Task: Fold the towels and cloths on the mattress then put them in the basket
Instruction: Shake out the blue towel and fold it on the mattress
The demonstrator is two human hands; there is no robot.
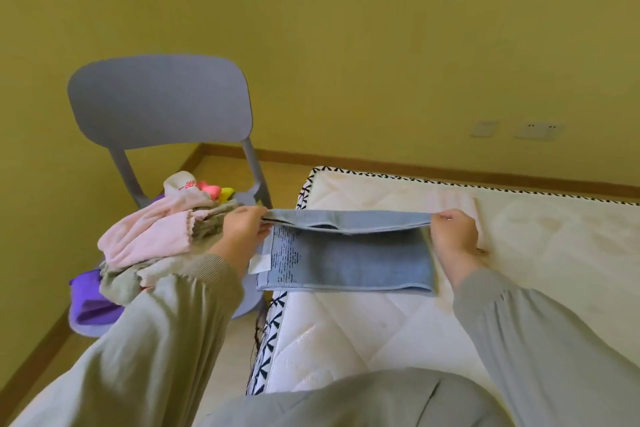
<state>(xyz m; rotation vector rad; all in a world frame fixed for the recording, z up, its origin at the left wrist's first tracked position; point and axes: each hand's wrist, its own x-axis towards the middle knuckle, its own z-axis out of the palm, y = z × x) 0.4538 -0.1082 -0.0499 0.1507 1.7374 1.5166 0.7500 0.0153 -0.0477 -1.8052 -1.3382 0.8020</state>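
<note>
The left hand (pixel 242 229) pinched the left end of a blue towel (pixel 346 263), thumb and fingers closed on its lifted edge. The right hand (pixel 453 236) pinched the opposite end in the same way, fingers curled over the fold. Between them the upper layer of the towel was stretched taut and raised slightly. The lower layer lay flat on the near left corner of the white quilted mattress (pixel 519 253). The towel's left end, with a dark patterned band and a white label (pixel 259 262), hung just past the mattress edge, which had black-and-white trim. Both arms wore grey sleeves.

Just beside the left hand, a heap of cloths sat in a purple basket (pixel 90 308) on the seat of a grey plastic chair (pixel 159 100). A pink cloth (pixel 149 236) lay on top of it, with grey-green cloths (pixel 214 218) touching it. A white item with red print (pixel 183 184) and small pink and yellow objects lay behind. The chair stood against a yellow wall (pixel 381 28), which carried two wall sockets (pixel 538 130) above the wooden skirting.
</note>
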